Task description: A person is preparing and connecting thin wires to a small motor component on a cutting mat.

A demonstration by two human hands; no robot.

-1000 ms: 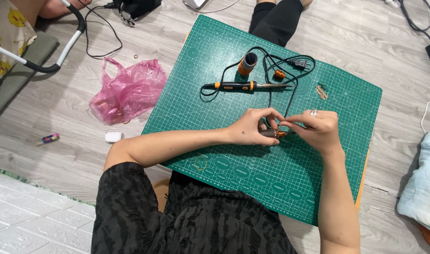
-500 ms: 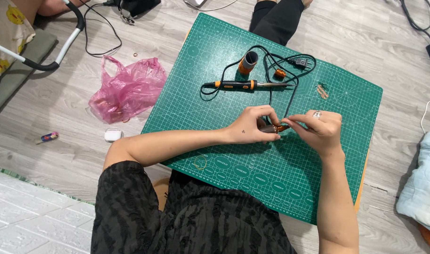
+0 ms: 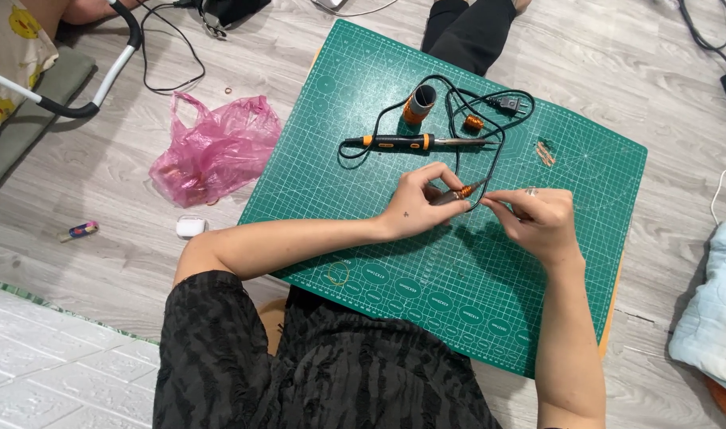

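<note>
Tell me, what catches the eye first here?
The big green cutting mat on the wooden floor, with the left hand and right hand pinching a small orange coil at its middle. Above them lies a black-and-orange soldering iron; a pink plastic bag sits left.

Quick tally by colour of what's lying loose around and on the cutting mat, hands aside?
Green: 1, the cutting mat
Pink: 1, the plastic bag
White: 1, the small case
Orange or orange and black: 3, the soldering iron, the spool, the small coil
Total: 6
</note>
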